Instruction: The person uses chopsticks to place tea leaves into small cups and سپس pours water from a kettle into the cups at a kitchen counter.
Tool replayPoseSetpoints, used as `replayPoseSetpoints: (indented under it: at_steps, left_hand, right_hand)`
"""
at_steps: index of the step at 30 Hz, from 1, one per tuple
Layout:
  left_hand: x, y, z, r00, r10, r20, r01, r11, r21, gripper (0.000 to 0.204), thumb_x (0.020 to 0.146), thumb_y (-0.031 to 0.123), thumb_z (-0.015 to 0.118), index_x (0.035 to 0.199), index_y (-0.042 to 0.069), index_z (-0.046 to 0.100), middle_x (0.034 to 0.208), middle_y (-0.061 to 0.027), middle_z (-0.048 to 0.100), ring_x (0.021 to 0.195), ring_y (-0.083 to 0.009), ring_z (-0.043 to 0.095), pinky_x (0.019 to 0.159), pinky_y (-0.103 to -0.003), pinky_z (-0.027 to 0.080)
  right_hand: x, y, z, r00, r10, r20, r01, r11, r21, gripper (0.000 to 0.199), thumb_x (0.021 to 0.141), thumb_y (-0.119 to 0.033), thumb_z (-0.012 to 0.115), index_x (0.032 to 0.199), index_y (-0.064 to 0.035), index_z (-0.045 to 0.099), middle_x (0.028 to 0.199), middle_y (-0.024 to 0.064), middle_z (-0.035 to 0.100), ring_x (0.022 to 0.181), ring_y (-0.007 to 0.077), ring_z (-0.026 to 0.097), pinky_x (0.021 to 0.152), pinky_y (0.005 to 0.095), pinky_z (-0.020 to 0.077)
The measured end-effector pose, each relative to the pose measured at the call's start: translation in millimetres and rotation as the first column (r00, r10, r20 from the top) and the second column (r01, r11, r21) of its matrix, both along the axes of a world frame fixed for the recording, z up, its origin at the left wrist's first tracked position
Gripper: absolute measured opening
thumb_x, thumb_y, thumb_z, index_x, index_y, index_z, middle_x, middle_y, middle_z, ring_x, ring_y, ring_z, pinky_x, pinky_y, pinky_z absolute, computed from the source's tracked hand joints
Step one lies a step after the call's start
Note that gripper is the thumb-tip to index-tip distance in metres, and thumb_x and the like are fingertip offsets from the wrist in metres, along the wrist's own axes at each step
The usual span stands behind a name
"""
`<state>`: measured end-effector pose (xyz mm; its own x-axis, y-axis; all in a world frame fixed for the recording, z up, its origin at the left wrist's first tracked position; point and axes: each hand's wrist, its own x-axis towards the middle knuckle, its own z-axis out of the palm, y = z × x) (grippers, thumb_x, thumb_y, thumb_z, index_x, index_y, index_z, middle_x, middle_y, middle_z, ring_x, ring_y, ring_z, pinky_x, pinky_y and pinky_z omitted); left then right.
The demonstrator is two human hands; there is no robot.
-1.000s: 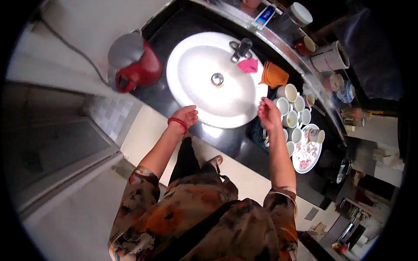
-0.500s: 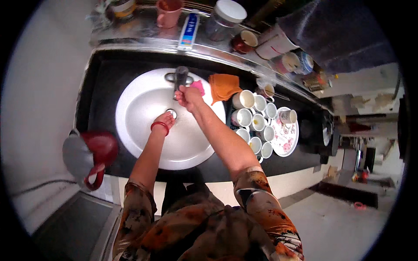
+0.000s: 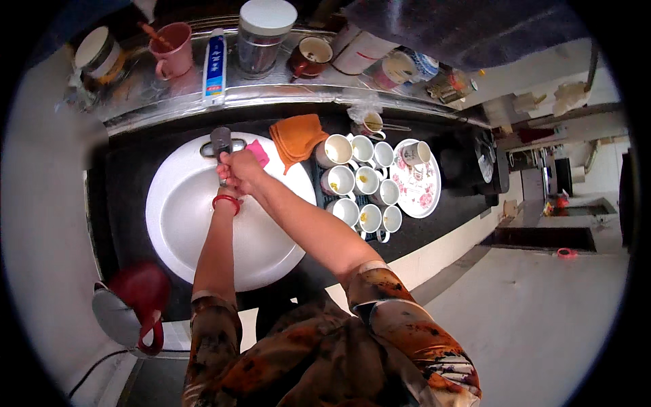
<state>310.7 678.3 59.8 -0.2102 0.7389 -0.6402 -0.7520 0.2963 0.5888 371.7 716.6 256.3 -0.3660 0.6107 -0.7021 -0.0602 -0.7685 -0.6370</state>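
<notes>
My two hands meet in front of the dark faucet [image 3: 221, 140], above the white oval sink [image 3: 178, 247]. My right hand [image 3: 239, 171] is closed, its fingers curled close to the spout; what lies in them, if anything, is hidden. Just below it, my left hand [image 3: 228, 189] reaches up, mostly covered by the right, so its fingers cannot be made out. A red bracelet [image 3: 226, 203] circles the left wrist. Beside the faucet a pink cloth [image 3: 257, 152] rests on the sink's rim, partly behind my right hand. An orange folded cloth [image 3: 296, 140] lies right of it.
Several white cups [image 3: 367, 180] stand grouped right of the sink. Beyond them lies a floral tray [image 3: 422, 195] with one cup. A red kettle [image 3: 142, 298] is at the left. Along the back ledge stand a pink mug [image 3: 175, 54], a toothpaste tube [image 3: 215, 71] and a lidded jar [image 3: 263, 47].
My left hand has risen from near the drain to my right hand at the faucet. The view has shifted, so the sink and cups appear further left.
</notes>
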Motion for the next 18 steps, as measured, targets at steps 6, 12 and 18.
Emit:
replayPoseSetpoints:
  at_steps: [6, 12, 18]
  left_hand:
    - [-4.0, -11.7, 39.1, 0.964, -0.005, -0.265, 0.050, 0.985, 0.165, 0.017, 0.083, 0.018, 0.051, 0.097, 0.009, 0.048, 0.080, -0.0007, 0.052, 0.062, -0.0119, 0.050, 0.049, -0.023, 0.040]
    - [-19.6, -39.9, 72.8, 0.948, -0.205, -0.242, 0.254, 0.948, 0.192, 0.023, 0.083, 0.017, 0.052, 0.104, 0.010, 0.048, 0.086, -0.0004, 0.053, 0.071, -0.0107, 0.053, 0.054, -0.022, 0.041]
    - [-38.7, -77.0, 104.1, 0.815, -0.515, -0.265, 0.559, 0.820, 0.127, 0.032, 0.085, 0.015, 0.048, 0.116, 0.010, 0.046, 0.102, 0.0008, 0.054, 0.087, -0.0128, 0.054, 0.072, -0.025, 0.044]
  right_hand:
    - [2.7, -1.8, 1.5, 0.997, -0.033, -0.072, 0.032, 0.999, -0.010, 0.017, 0.086, -0.019, 0.048, 0.078, -0.0045, 0.050, 0.062, 0.0049, 0.055, 0.046, 0.0103, 0.049, 0.037, 0.0216, 0.0378]
    - [0.7, -9.6, -5.7, 0.999, -0.041, 0.006, 0.041, 0.996, 0.074, 0.019, 0.085, -0.019, 0.049, 0.077, -0.0017, 0.049, 0.058, 0.0075, 0.053, 0.040, 0.0124, 0.046, 0.031, 0.0250, 0.0324]
    - [9.6, -38.9, -35.9, 0.998, -0.053, -0.033, 0.055, 0.994, 0.091, 0.022, 0.084, -0.022, 0.051, 0.074, -0.0023, 0.051, 0.056, 0.0060, 0.051, 0.040, 0.0122, 0.045, 0.032, 0.0255, 0.0327]
